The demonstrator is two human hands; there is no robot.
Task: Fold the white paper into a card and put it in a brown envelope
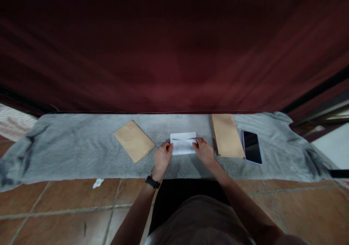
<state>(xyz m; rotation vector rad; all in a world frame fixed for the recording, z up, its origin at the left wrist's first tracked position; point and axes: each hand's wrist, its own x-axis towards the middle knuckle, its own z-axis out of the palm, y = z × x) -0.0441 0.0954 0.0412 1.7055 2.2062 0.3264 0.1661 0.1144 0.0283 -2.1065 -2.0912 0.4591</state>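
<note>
A white sheet of paper [183, 148], folded over on itself, lies in front of me with its upper layer slightly raised. My left hand [163, 157] pinches its left edge between thumb and fingers, and a dark watch is on that wrist. At the right edge, my right hand [204, 151] grips the paper the same way. To the left lies a tan envelope [133, 141], turned at an angle, with faint reddish print near its top corner. A thick stack of tan envelopes [227, 135] sits to the right of my right hand.
A phone [252, 146] with a pale purple case lies right of the stack. Grey cloth [81, 150] covers the narrow surface. Behind it rises a dark red fabric wall [174, 55]. A crumpled white scrap [98, 182] is on the tiled floor [68, 197].
</note>
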